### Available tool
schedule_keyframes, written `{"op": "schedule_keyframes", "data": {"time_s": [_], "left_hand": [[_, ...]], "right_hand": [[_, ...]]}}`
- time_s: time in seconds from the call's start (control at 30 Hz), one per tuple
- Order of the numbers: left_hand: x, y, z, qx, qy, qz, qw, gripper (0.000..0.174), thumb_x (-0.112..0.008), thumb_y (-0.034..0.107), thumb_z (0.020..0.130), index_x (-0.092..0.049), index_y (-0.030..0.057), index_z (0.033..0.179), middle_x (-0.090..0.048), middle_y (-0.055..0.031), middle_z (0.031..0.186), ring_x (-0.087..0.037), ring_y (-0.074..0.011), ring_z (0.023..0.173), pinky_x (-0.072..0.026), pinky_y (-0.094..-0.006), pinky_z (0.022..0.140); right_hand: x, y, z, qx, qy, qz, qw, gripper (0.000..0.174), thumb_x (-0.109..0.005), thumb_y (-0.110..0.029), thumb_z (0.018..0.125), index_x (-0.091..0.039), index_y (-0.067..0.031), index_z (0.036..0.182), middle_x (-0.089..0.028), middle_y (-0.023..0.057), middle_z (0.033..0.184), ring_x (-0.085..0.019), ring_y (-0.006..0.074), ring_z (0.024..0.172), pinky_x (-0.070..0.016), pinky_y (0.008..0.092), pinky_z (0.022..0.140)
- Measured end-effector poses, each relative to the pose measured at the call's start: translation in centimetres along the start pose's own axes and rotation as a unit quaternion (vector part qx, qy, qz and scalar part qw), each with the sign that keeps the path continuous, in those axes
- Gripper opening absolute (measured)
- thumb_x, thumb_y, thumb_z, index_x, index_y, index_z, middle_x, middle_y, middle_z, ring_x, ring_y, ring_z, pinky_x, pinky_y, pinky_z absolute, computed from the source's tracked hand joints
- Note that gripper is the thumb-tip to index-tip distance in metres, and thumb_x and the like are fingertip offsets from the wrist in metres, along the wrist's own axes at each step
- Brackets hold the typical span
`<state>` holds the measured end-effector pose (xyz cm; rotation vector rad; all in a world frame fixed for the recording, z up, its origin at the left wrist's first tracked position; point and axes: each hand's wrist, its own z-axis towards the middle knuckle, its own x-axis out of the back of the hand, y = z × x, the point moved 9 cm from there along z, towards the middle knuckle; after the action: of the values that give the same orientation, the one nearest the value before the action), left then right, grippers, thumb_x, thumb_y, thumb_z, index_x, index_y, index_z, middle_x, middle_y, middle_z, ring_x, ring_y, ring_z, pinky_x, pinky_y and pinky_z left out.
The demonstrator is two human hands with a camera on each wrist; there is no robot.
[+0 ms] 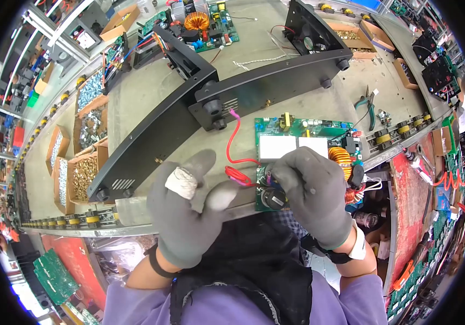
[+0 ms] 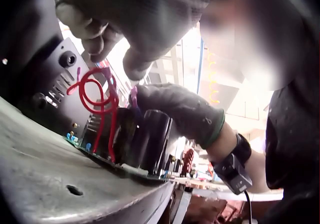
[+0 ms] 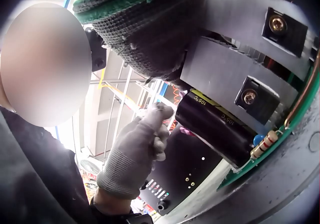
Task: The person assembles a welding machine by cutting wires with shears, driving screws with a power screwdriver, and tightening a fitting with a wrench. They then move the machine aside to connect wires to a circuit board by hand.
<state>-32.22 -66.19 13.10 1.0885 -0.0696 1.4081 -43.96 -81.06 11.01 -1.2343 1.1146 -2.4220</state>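
Observation:
My gloved left hand hovers left of a green circuit board, thumb and forefinger spread, with white tape round one finger. Looped red wires with pink terminals rise from the board's left edge, close to that thumb. Over the board's near left part, my gloved right hand has its fingers curled, pinching a dark blue wire by its purple terminal. Below those fingertips stand black cylindrical capacitors. Pale heat sinks and a copper coil sit farther along the board.
Black metal panels stand behind the board. A second circuit board lies at the back. Green-handled pliers rest at the right. Boxes of small screws line the left side, near the rollers along the bench edge.

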Motion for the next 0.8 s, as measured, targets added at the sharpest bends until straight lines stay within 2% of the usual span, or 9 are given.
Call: {"op": "schedule_keyframes", "data": {"time_s": [0.13,0.17,0.4,0.47,0.53,0.6,0.63,0.73,0.8], "left_hand": [[-4.5,-1.6,-1.4,0.165,-0.176,-0.146,0.959,0.046,-0.081,0.026,0.079,-0.062,0.0045,0.115,-0.067,-0.0093,0.077,-0.067,-0.0194,0.06,-0.0502,-0.0287,0.054],[-4.8,-1.2,-1.0,0.143,-0.176,-0.112,0.968,0.041,-0.08,0.017,0.079,-0.061,0.0046,0.113,-0.069,-0.0099,0.081,-0.069,-0.0197,0.065,-0.0515,-0.0293,0.056],[-5.4,-2.6,-0.5,0.174,-0.148,-0.162,0.96,0.023,-0.074,0.006,0.079,-0.062,0.0043,0.099,-0.065,-0.0091,0.08,-0.064,-0.017,0.068,-0.0504,-0.0282,0.064],[-1.0,-1.0,1.1,0.022,-0.027,-0.078,0.996,0.017,-0.071,0.003,0.08,-0.062,0.003,0.094,-0.063,-0.008,0.081,-0.058,-0.0145,0.069,-0.0477,-0.0276,0.065],[2.5,-2.3,2.3,0.113,0.032,-0.186,0.975,0.017,-0.07,0.005,0.082,-0.062,0.0011,0.096,-0.063,-0.0072,0.086,-0.057,-0.0127,0.071,-0.0464,-0.0282,0.064],[4.9,-2.4,3.2,0.118,0.094,-0.245,0.958,0.019,-0.071,0.01,0.085,-0.062,-0.0009,0.099,-0.063,-0.0068,0.091,-0.058,-0.0117,0.073,-0.0458,-0.0275,0.064],[4.4,-1.8,3.6,0.148,0.075,-0.277,0.946,0.021,-0.071,0.013,0.087,-0.063,-0.0009,0.102,-0.063,-0.0067,0.092,-0.059,-0.0124,0.074,-0.0468,-0.0279,0.065],[-2.7,0.8,2.9,0.015,-0.207,-0.159,0.965,0.031,-0.072,0.013,0.082,-0.067,0.0037,0.111,-0.067,-0.0065,0.093,-0.065,-0.0146,0.08,-0.0506,-0.0277,0.072],[-5.4,0.7,1.5,0.052,-0.221,-0.151,0.962,0.03,-0.076,0.012,0.078,-0.069,0.0035,0.107,-0.067,-0.0082,0.089,-0.064,-0.0155,0.073,-0.0501,-0.0273,0.067]], "right_hand": [[0.0,-0.1,-0.1,0.006,-0.006,-0.007,1.0,0.006,-0.068,-0.005,0.08,-0.064,-0.0062,0.084,-0.063,0.0111,0.074,-0.063,0.0307,0.065,-0.0477,0.0401,0.058],[0.0,-0.1,0.0,0.004,-0.006,-0.008,1.0,0.007,-0.068,-0.005,0.08,-0.063,-0.0066,0.084,-0.062,0.0106,0.074,-0.063,0.0304,0.066,-0.0478,0.0399,0.058],[0.1,-0.1,0.0,0.011,-0.009,-0.009,1.0,0.011,-0.069,-0.005,0.079,-0.062,-0.0079,0.087,-0.062,0.0084,0.075,-0.062,0.0299,0.065,-0.0472,0.0395,0.058],[0.0,-0.4,0.0,0.034,-0.012,-0.034,0.999,0.013,-0.069,-0.006,0.078,-0.061,-0.0085,0.088,-0.061,0.0076,0.077,-0.062,0.0293,0.065,-0.0471,0.0392,0.058],[-0.2,-0.3,-0.1,0.034,-0.018,-0.033,0.999,0.013,-0.069,-0.006,0.078,-0.06,-0.0088,0.089,-0.061,0.0074,0.077,-0.061,0.0292,0.065,-0.0471,0.0394,0.058],[-0.5,-0.5,0.0,0.044,-0.026,-0.033,0.998,0.014,-0.069,-0.006,0.078,-0.06,-0.0091,0.089,-0.061,0.0072,0.077,-0.061,0.0291,0.065,-0.0471,0.0396,0.057],[-0.5,-0.6,-0.1,0.043,-0.019,-0.04,0.998,0.014,-0.069,-0.006,0.078,-0.06,-0.009,0.089,-0.061,0.0072,0.077,-0.061,0.0292,0.065,-0.0471,0.0399,0.058],[-0.4,-0.7,-0.1,0.043,-0.01,-0.043,0.998,0.014,-0.069,-0.007,0.079,-0.06,-0.0091,0.089,-0.061,0.0073,0.077,-0.061,0.0294,0.065,-0.0472,0.0405,0.058],[-0.3,-0.7,-0.1,0.043,-0.005,-0.04,0.998,0.013,-0.069,-0.007,0.079,-0.06,-0.0092,0.089,-0.061,0.0074,0.077,-0.061,0.0296,0.065,-0.0472,0.0409,0.058]]}}
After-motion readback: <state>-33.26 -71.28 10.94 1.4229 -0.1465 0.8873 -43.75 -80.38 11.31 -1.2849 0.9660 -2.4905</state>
